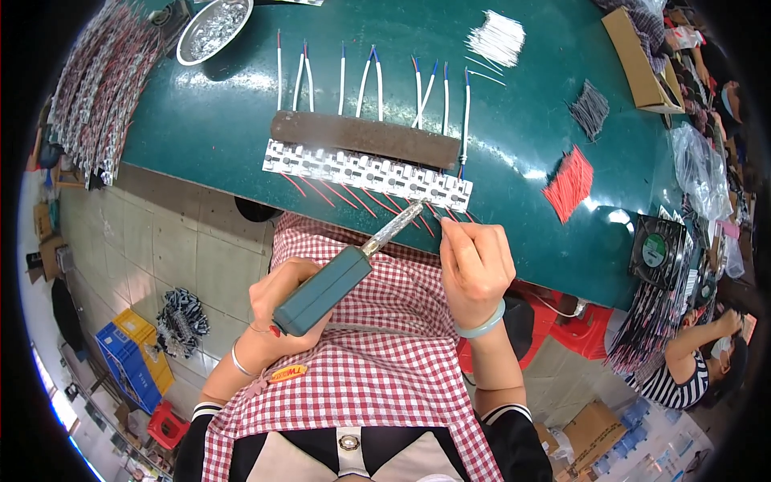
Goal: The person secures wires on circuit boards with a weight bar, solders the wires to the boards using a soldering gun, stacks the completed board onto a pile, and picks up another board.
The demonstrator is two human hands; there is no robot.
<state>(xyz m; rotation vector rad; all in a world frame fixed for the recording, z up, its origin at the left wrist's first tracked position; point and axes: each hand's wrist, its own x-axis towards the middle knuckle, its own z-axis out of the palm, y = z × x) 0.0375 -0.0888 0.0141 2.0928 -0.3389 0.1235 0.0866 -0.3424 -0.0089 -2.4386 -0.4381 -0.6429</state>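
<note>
L hand [281, 309] wrapped round green soldering iron [325, 289], tip at wht strip [365, 175] on desk [518, 120]; R hand [479, 269] pinching red wire [434, 211].

- A brown bar [365, 140] is blocking the far side of the white strip [345, 169].
- The soldering iron [325, 291] is obstructing the near side.
- Open tabletop [512, 181] is running between the strip and the red wire bundle [568, 185].
</note>
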